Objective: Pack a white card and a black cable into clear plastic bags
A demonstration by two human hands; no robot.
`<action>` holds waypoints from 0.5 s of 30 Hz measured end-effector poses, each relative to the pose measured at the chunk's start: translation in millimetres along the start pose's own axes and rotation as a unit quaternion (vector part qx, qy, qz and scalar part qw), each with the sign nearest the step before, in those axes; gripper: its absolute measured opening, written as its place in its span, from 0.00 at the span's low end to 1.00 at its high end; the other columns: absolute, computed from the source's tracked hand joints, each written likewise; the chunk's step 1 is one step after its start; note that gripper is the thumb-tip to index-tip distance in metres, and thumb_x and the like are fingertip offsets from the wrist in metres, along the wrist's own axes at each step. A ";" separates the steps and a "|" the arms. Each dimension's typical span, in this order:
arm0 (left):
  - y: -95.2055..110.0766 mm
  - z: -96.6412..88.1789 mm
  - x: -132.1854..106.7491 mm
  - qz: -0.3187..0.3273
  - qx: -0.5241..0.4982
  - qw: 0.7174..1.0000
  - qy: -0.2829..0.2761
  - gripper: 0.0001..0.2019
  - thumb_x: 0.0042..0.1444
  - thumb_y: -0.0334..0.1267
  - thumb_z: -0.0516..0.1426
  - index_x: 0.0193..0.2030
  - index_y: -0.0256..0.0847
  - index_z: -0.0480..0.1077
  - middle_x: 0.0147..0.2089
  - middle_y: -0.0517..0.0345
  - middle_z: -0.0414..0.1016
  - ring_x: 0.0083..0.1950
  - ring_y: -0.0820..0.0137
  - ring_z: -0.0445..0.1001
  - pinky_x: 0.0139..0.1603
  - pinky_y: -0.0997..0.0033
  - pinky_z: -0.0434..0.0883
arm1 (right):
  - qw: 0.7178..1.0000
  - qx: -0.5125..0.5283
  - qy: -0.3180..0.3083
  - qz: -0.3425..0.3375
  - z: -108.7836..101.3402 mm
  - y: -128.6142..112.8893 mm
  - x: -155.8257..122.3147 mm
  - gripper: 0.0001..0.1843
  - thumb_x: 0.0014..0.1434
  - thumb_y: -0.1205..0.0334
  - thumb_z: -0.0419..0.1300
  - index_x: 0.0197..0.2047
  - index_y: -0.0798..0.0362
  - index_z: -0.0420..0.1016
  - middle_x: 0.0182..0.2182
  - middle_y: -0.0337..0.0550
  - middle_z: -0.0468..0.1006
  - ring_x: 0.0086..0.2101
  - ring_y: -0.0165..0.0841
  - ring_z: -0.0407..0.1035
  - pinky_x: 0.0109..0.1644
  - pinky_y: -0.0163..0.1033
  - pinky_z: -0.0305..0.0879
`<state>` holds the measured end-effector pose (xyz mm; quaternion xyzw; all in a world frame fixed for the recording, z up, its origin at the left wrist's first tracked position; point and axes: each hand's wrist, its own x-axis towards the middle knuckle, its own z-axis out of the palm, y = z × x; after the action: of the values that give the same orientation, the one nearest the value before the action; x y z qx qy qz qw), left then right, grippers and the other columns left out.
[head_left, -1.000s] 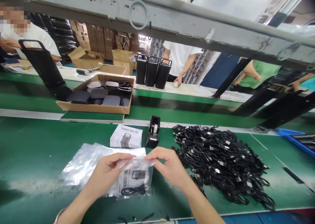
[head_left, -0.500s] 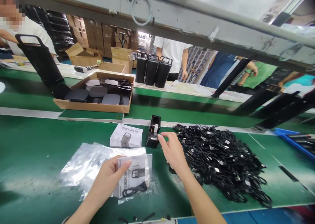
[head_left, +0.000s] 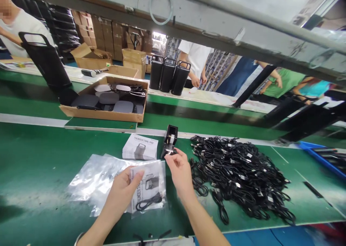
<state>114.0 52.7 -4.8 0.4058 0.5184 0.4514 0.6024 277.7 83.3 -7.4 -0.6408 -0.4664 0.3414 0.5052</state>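
Note:
My left hand (head_left: 123, 190) grips a clear plastic bag (head_left: 150, 188) that contains a printed booklet and a coiled black cable, holding it over the green belt (head_left: 40, 159). My right hand (head_left: 180, 168) is pinched at the front of the black tape dispenser (head_left: 169, 141), its fingertips closed on something too small to make out. A stack of booklets (head_left: 140, 147) lies just left of the dispenser. Empty clear bags (head_left: 93, 175) are spread under and left of my left hand.
A big heap of black cables (head_left: 240, 174) fills the belt to the right. A cardboard tray of dark parts (head_left: 108, 103) and three black handled units (head_left: 169, 76) stand farther back. Other people work across the line. A blue bin (head_left: 324, 156) sits far right.
Both hands first held the bag's top together. My right hand let go, reached to the tape dispenser, and now pinches at its front. My left hand keeps the bag.

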 end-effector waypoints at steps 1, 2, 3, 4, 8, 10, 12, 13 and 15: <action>0.3 0.7 0.2 0.004 0.006 1.000 0.002 0.17 0.47 0.48 0.59 0.39 0.38 0.69 0.30 0.57 0.77 0.33 0.65 0.75 0.35 0.69 0.70 | 1.000 -0.017 0.006 -0.010 0.3 5.2 -1.3 0.14 0.51 0.54 0.56 0.21 0.54 0.70 0.49 0.49 0.63 0.50 0.37 0.60 0.52 0.38 0.57; 0.6 1.3 0.3 0.007 0.009 1.000 0.004 0.16 0.47 0.48 0.58 0.38 0.38 0.69 0.30 0.58 0.77 0.33 0.65 0.74 0.34 0.69 0.70 | 0.999 -0.031 0.005 -0.014 -1.0 10.2 -1.3 0.14 0.51 0.54 0.56 0.22 0.54 0.70 0.48 0.50 0.63 0.48 0.37 0.62 0.50 0.38 0.59; 1.0 1.6 0.4 0.010 0.009 1.000 0.005 0.16 0.47 0.48 0.58 0.38 0.38 0.69 0.30 0.58 0.77 0.33 0.66 0.74 0.34 0.70 0.70 | 0.999 -0.041 -0.002 -0.013 -4.0 14.3 -0.6 0.14 0.51 0.55 0.56 0.22 0.55 0.70 0.47 0.51 0.63 0.46 0.37 0.63 0.48 0.38 0.60; 1.3 1.6 0.5 0.011 0.006 1.000 0.006 0.16 0.48 0.48 0.58 0.38 0.38 0.69 0.29 0.58 0.77 0.32 0.66 0.74 0.34 0.70 0.70 | 0.999 -0.046 -0.010 -0.010 -8.4 17.0 -0.1 0.13 0.51 0.55 0.56 0.21 0.55 0.70 0.44 0.51 0.64 0.43 0.37 0.65 0.46 0.39 0.61; 1.1 0.4 0.0 0.021 0.022 0.999 0.011 0.16 0.49 0.48 0.57 0.38 0.38 0.68 0.28 0.59 0.75 0.31 0.67 0.73 0.34 0.70 0.70 | 0.998 -0.034 -0.056 -0.010 -27.9 8.9 -12.8 0.14 0.50 0.55 0.58 0.21 0.55 0.70 0.29 0.44 0.70 0.32 0.33 0.66 0.36 0.36 0.62; 0.4 1.7 -1.8 0.034 0.047 0.998 0.022 0.15 0.50 0.48 0.57 0.38 0.38 0.68 0.26 0.60 0.74 0.29 0.68 0.72 0.32 0.71 0.69 | 0.992 0.030 -0.118 0.026 -28.4 -2.8 -28.6 0.16 0.52 0.53 0.56 0.21 0.55 0.68 0.21 0.38 0.69 0.23 0.27 0.63 0.29 0.33 0.60; 0.2 5.5 -5.3 0.048 0.077 0.995 0.038 0.14 0.50 0.48 0.56 0.36 0.39 0.68 0.25 0.61 0.73 0.28 0.70 0.71 0.30 0.73 0.68 | 0.974 0.109 -0.177 0.092 -19.5 -12.6 -43.4 0.17 0.52 0.51 0.56 0.21 0.56 0.67 0.18 0.37 0.69 0.16 0.23 0.58 0.21 0.30 0.55; 0.3 8.1 -7.5 0.056 0.092 0.993 0.044 0.13 0.50 0.48 0.56 0.34 0.39 0.69 0.25 0.61 0.72 0.28 0.71 0.70 0.30 0.74 0.68 | 0.965 0.136 -0.192 0.119 -12.7 -15.4 -48.5 0.18 0.51 0.50 0.57 0.21 0.57 0.67 0.18 0.37 0.70 0.14 0.21 0.55 0.18 0.29 0.52; 1.5 13.7 -12.4 0.069 0.120 0.989 0.056 0.13 0.50 0.47 0.56 0.33 0.39 0.69 0.27 0.61 0.73 0.29 0.71 0.70 0.30 0.76 0.67 | 0.957 0.148 -0.200 0.146 1.5 -16.1 -52.5 0.20 0.50 0.48 0.57 0.21 0.58 0.68 0.19 0.39 0.73 0.11 0.19 0.52 0.14 0.27 0.46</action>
<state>126.7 40.8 1.7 0.4837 0.5726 0.4484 0.4869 254.8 35.1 6.0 -0.5384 -0.4033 0.5984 0.4351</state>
